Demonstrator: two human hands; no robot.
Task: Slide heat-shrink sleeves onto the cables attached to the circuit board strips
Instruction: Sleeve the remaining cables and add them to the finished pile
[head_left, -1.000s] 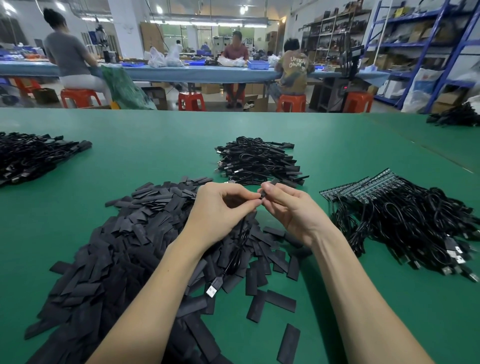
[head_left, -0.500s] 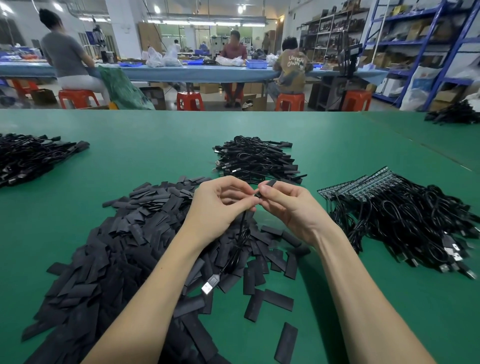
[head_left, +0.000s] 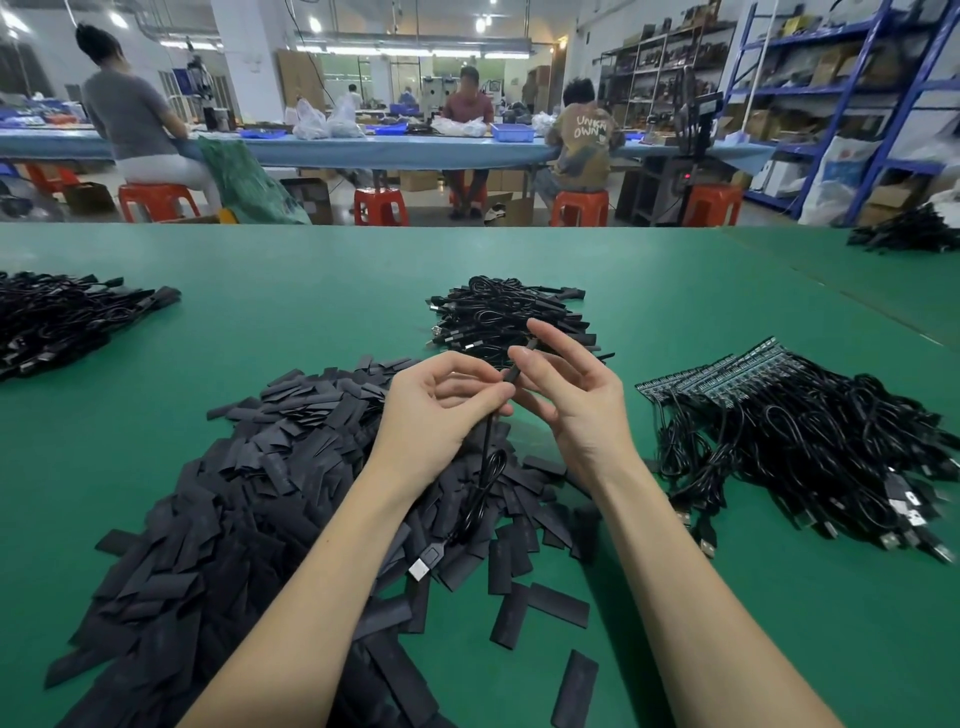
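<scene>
My left hand (head_left: 441, 410) pinches a thin black cable (head_left: 485, 478) just below a flat black heat-shrink sleeve (head_left: 517, 366) that sits on its upper end. The cable hangs in a loop down to a silver USB plug (head_left: 423, 566). My right hand (head_left: 571, 400) is beside the sleeve with its fingers spread and straight; thumb and forefinger lie against the sleeve's top. Under both hands spreads a big heap of loose sleeves (head_left: 234, 493). To the right lies a pile of cables on circuit board strips (head_left: 805, 441).
A pile of coiled black cables (head_left: 509, 322) lies just beyond my hands. Another cable pile (head_left: 62, 317) is at the far left and one (head_left: 909, 234) at the far right of the green table (head_left: 311, 291). People sit at a bench behind.
My right hand has loosened from a pinch and spread its fingers. The sleeve now stands out above my left fingers, and the hanging cable has swung slightly.
</scene>
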